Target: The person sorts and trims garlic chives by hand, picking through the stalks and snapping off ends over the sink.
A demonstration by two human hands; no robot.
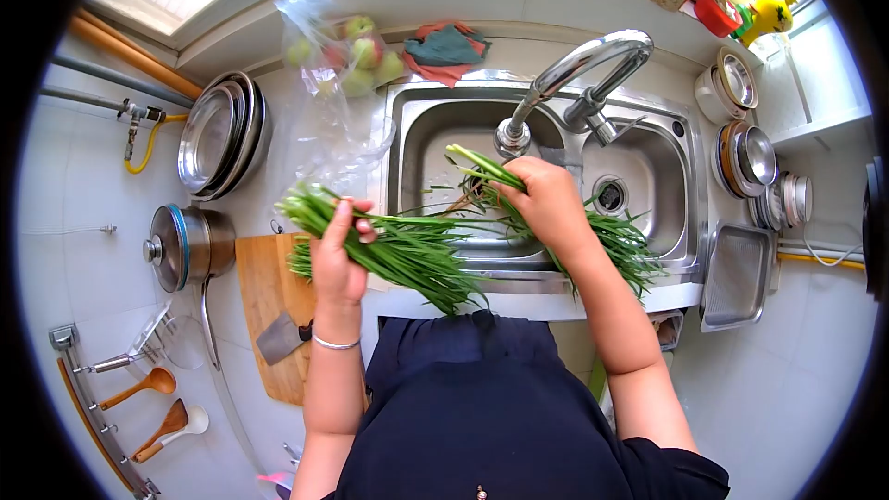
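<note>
Fingers of the left hand (pixel 335 257) curl loosely, thumb uppermost, around a large bunch of long green stalks with pale ends (pixel 398 257). Its pale ends point to ten o'clock; its leaves trail toward four o'clock, across the front rim of a double-bowl stainless-steel sink (pixel 402 97). That forearm rises from six o'clock, a thin silver bangle (pixel 335 344) below the wrist. Between two and three o'clock from it, the right hand (pixel 546 199), back upward, closes thumb and fingers firmly on a thin bundle of pale-based green stalks (pixel 482 167) over the sink, cut ends toward ten o'clock. Its forearm comes from five o'clock, bent at the elbow. Green leaves (pixel 622 250) spread at four o'clock past the wrist; the hand hides whether they join the bundle. A rectangular wooden board (pixel 264 273) lies near the left hand at half past seven.
</note>
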